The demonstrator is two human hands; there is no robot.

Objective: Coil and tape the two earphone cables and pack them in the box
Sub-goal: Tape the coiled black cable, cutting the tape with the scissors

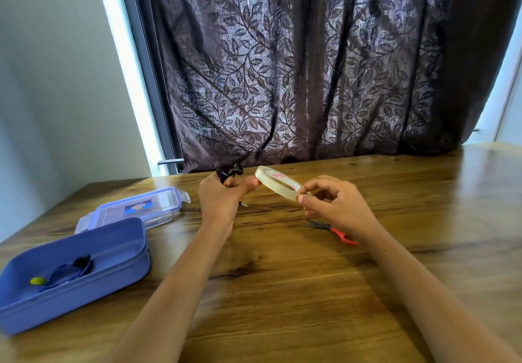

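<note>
- the blue box (70, 306) is set open on the desk (282, 292) at the left; a coiled blue earphone cable (67, 273) is seen lying inside it, with a yellow-green piece (37, 280) at one end.
- the clear lid (135, 210) is laid flat just behind the box.
- a black earphone cable (228, 173) is gripped in the left hand (220, 196), fingers curled round it; only the buds above and a plug tip below are shown, so its coil cannot be judged.
- the tape roll (278, 183) is pinched by the right hand (336, 204), fingers clamped on its rim; its far edge is touched by the left thumb.
- scissors (336, 231) are partly hidden behind the right wrist.
</note>
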